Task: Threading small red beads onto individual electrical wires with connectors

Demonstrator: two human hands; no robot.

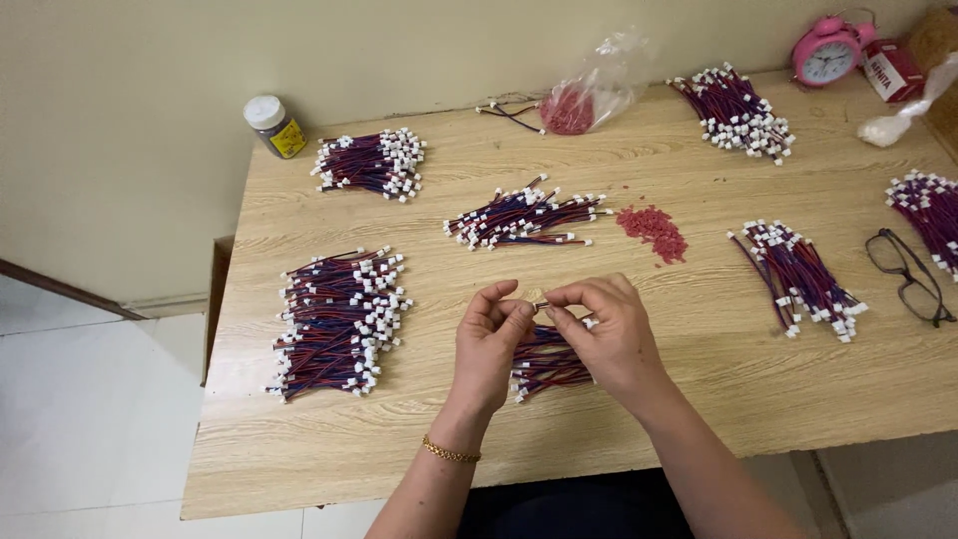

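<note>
Fingers [519, 311] of both hands pinch thin wire end [541, 305] above wood-grain table [699, 379].

Seven bundles of short red-and-blue wires with white plastic connectors lie on the table: one at far left back [369, 163], one large at left front [337, 321], one at centre [524, 216], one under the hands [547, 365], one at back right [735, 112], one at right [800, 276], one at the right edge [926, 205]. There are two heaps of small red plastic pieces, one loose [653, 232] and one in a clear bag [571, 108]. One pink alarm clock [826, 53], one pair of black-framed glasses [908, 275] and one white-capped jar [274, 126] complete the count.
</note>
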